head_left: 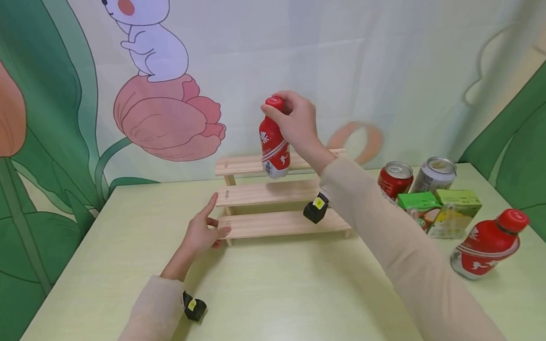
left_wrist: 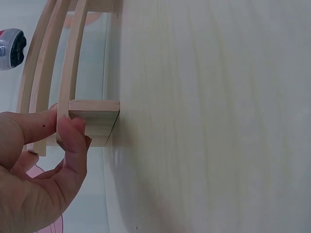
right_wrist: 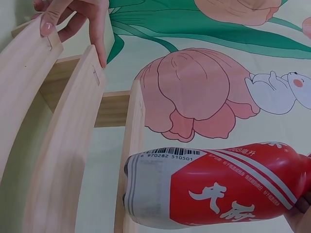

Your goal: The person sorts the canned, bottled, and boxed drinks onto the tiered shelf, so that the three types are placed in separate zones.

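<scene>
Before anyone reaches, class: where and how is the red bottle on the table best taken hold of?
Likely by the cap of the bottle, pinched from above: the cap is uppermost, uncovered and narrower than the body. Coming in over the right or near side seems best, as two drink cartons stand beyond it to the left.

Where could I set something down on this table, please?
Bare table lies before the wooden rack, between the left sleeve and right sleeve, and left of the left hand. Right of the rack is crowded with a red can, a silver can, two cartons and a red bottle.
</scene>
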